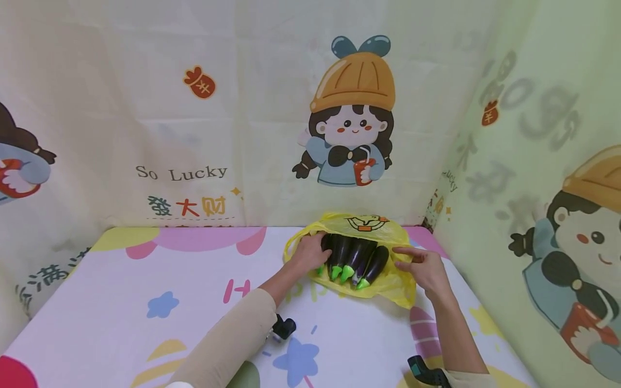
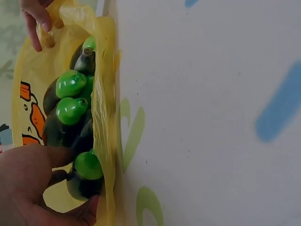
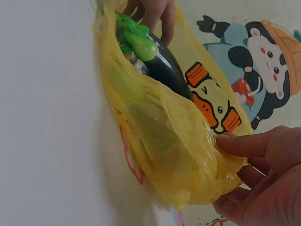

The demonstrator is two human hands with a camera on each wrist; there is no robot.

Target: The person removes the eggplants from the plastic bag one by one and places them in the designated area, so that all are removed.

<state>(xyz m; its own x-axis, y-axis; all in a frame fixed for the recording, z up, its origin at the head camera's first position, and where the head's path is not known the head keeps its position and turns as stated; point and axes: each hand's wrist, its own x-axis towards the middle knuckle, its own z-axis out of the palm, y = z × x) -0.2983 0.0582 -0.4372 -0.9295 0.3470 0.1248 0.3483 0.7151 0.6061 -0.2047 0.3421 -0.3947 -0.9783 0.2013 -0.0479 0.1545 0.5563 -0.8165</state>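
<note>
On the head view I have a yellow plastic bag [image 1: 401, 283] lying on its side near the far edge of the white printed tabletop [image 1: 111, 291], mouth toward the wearer. Inside the mouth I see several glossy, dark purple eggplants [image 1: 375, 263] packed side by side, green caps [image 1: 347, 274] facing out.

Left hand [image 1: 309, 252]: reaches into the left side of the mouth. From its wrist view I read fingers and thumb curled round the leftmost eggplant [image 2: 84, 187], thumb close to the bag's lower rim; the exact fingertip contact is partly hidden from me.

Right hand [image 1: 429, 272]: at the bag's right edge, outside the eggplants. Its wrist view gives me thumb and fingers pinching the thin, crumpled plastic.

I note a duck print [image 3: 214, 104] on the bag's upper panel. Beige sleeve [image 1: 233, 339] on the left forearm; a black device [image 1: 284, 327] sits by that wrist. Behind the table, a pale cloth backdrop [image 1: 271, 75] carries a cartoon girl [image 1: 351, 121] in an orange hat and "So Lucky" lettering [image 1: 181, 173].
</note>
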